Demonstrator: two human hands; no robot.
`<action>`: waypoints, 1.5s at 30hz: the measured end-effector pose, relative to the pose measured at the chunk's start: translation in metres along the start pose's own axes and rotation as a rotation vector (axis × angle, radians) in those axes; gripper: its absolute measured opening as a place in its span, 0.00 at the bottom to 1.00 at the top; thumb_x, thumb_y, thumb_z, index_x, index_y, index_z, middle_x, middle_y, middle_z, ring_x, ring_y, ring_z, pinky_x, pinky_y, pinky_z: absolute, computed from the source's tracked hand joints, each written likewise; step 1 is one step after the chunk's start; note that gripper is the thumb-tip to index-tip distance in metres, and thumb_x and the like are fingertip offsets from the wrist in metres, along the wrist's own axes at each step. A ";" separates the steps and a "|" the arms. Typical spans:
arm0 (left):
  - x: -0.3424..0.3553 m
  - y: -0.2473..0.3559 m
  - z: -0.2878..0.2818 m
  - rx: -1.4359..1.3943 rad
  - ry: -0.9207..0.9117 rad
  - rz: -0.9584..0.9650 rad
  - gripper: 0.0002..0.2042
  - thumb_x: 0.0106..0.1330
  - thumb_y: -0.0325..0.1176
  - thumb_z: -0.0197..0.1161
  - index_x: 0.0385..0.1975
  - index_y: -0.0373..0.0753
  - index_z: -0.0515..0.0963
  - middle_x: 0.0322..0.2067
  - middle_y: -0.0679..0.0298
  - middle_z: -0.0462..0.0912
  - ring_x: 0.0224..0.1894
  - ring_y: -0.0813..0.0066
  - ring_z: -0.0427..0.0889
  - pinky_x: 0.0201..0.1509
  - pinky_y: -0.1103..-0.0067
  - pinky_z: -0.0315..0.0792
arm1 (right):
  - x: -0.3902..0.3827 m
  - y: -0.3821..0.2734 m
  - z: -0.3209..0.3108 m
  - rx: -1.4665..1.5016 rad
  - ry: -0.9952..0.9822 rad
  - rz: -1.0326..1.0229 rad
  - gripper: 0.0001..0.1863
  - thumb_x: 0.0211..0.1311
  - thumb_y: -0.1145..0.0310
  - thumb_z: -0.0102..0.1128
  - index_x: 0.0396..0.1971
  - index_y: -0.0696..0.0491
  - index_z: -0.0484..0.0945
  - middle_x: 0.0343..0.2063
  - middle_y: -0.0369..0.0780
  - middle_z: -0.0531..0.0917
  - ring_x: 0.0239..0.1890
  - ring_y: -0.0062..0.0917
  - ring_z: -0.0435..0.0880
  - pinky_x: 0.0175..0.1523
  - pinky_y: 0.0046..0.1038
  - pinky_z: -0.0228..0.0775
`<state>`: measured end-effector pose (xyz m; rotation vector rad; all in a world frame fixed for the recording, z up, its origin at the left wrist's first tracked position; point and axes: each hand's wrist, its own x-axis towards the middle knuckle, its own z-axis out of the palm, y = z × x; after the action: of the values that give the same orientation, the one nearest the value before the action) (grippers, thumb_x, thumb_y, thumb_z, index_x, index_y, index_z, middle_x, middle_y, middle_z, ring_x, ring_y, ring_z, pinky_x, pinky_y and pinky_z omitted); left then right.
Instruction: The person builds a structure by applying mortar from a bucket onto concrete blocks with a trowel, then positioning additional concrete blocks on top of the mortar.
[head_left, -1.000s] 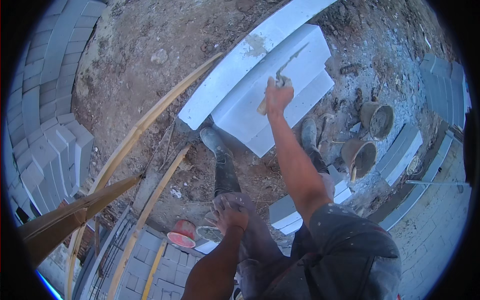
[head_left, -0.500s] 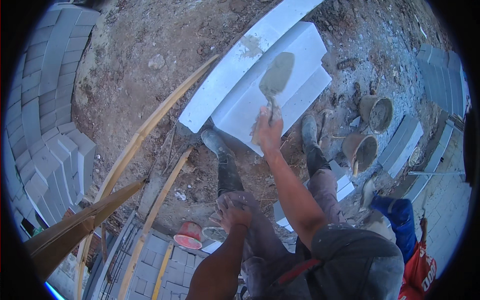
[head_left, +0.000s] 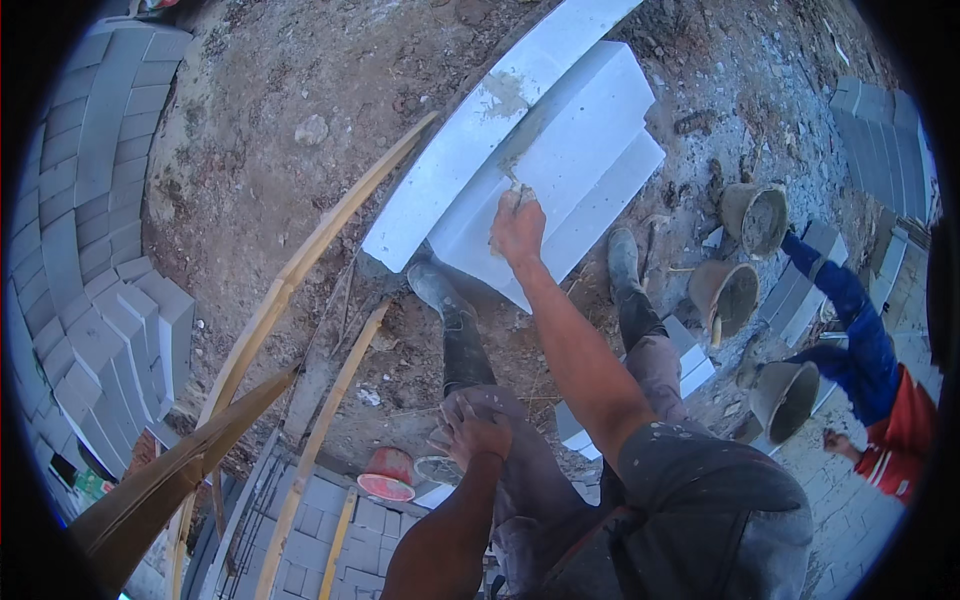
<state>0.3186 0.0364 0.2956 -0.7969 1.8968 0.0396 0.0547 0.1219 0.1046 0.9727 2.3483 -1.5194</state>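
My right hand point(head_left: 517, 230) is closed round the handle of a trowel point(head_left: 514, 178). The blade is turned nearly edge-on, so little of it shows. It is at the seam between a long row of pale blocks point(head_left: 430, 205) and the lower pale blocks point(head_left: 585, 145) beside it. A smear of grey mortar point(head_left: 506, 92) lies on top of the long row. My left hand point(head_left: 472, 432) lies on my left knee with its fingers spread, holding nothing.
Wooden planks point(head_left: 300, 262) slant up at the left, near stacked grey blocks point(head_left: 105, 130). At right are several buckets, one grey bucket point(head_left: 708, 285) holding mortar. A co-worker in a blue sleeve point(head_left: 858, 325) bends there. A red bucket point(head_left: 388, 470) stands behind my left leg.
My right hand has moved slightly left, and the trowel blade has turned from flat to edge-on. The co-worker has reached farther forward, and another bucket now shows at the right. My left hand stays put.
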 end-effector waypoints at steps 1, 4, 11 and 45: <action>0.000 0.000 -0.001 -0.002 -0.003 0.004 0.41 0.58 0.53 0.57 0.74 0.46 0.57 0.74 0.53 0.54 0.76 0.54 0.53 0.76 0.45 0.36 | 0.003 -0.001 0.002 -0.005 -0.042 0.042 0.17 0.69 0.63 0.53 0.27 0.63 0.74 0.18 0.48 0.81 0.20 0.39 0.84 0.27 0.39 0.75; 0.000 0.001 -0.008 -0.014 -0.008 -0.004 0.41 0.58 0.53 0.57 0.74 0.47 0.58 0.74 0.53 0.54 0.76 0.54 0.53 0.76 0.46 0.35 | 0.004 -0.001 0.004 -0.018 -0.089 0.081 0.17 0.69 0.63 0.53 0.27 0.64 0.74 0.18 0.48 0.81 0.21 0.39 0.84 0.28 0.38 0.75; -0.008 0.005 -0.029 -0.041 -0.059 -0.007 0.41 0.57 0.52 0.58 0.74 0.47 0.58 0.74 0.54 0.55 0.76 0.53 0.53 0.77 0.47 0.35 | -0.004 -0.001 0.006 0.043 0.020 0.119 0.16 0.70 0.64 0.51 0.29 0.62 0.74 0.15 0.44 0.79 0.15 0.30 0.82 0.21 0.34 0.74; 0.002 -0.003 -0.018 -0.021 -0.055 -0.024 0.41 0.57 0.51 0.59 0.73 0.49 0.58 0.74 0.56 0.55 0.76 0.55 0.52 0.77 0.46 0.37 | -0.015 -0.019 -0.015 0.258 -0.022 0.110 0.13 0.69 0.67 0.52 0.27 0.60 0.71 0.14 0.38 0.74 0.12 0.24 0.76 0.16 0.31 0.69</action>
<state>0.3053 0.0264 0.3035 -0.8243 1.8374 0.0656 0.0575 0.1241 0.1326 1.1140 2.0818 -1.8085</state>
